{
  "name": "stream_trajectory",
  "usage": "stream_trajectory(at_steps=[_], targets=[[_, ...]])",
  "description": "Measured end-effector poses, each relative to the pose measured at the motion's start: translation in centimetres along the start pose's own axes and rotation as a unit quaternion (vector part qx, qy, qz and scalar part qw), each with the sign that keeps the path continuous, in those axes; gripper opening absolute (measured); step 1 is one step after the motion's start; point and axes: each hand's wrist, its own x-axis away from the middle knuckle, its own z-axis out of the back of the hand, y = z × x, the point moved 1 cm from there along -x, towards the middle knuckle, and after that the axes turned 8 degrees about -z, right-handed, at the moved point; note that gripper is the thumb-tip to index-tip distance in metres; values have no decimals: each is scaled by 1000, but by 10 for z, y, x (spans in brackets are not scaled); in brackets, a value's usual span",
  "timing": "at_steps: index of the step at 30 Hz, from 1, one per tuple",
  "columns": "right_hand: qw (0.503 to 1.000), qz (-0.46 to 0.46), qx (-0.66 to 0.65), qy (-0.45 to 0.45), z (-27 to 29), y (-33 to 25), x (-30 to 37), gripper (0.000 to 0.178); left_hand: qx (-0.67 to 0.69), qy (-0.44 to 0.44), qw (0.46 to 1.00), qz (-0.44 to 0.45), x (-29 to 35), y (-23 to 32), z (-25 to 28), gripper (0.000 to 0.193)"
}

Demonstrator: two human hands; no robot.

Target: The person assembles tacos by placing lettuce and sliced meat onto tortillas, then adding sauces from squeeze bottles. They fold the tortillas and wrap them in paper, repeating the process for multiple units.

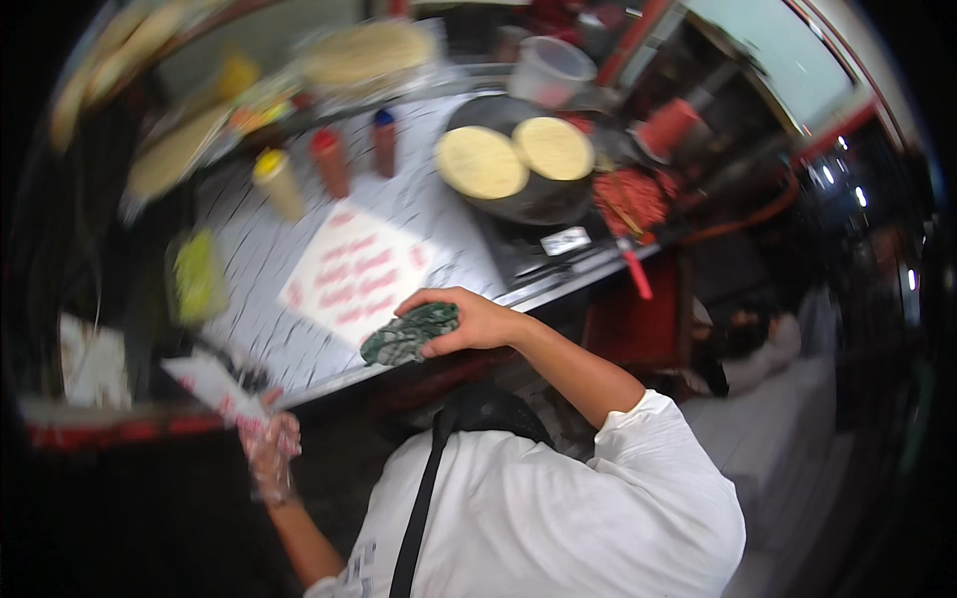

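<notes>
R hand (477, 321) clamped over dark green cloth (409, 334) at counter edge (329, 384), ~6 o'clock from griddle (528, 184). Cloth looks soft, light, limp; bunch at middle. L hand (269, 448), clear glove, pinching paper sleeve (214, 387) by lower end; flimsy, likely crushes easily.

The person wears a white short-sleeved top, loose and creased across the chest, with its right sleeve (653, 424) ending above the elbow. A black strap (419, 503) runs down the front of the top from the neck. Small dark print marks the fabric low on the left side. The left hand (271, 448) is covered by a thin, clear plastic glove; the right hand (477, 321) is bare.
</notes>
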Motion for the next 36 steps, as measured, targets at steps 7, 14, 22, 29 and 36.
stream_trajectory(at_steps=[7, 14, 22, 29, 36], targets=[[898, 94, 70, 424, 186, 8, 251, 44, 50, -29, 998, -32, -15, -12, -111, 63], [587, 203, -72, 781, 354, 142, 451, 40, 95, -41, 989, -105, -52, -32, -258, 38], [431, 212, 58, 875, 544, 194, 452, 41, 8, -6, 994, -106, -43, -21, -351, 42], [297, -82, 337, 890, 574, 209, 402, 56, 37, 41, 993, -101, -19, -22, -361, 48], [379, -135, 346, 848, 557, 219, 401, 67, 51, 48, 989, -130, -20, -40, -366, 44]])
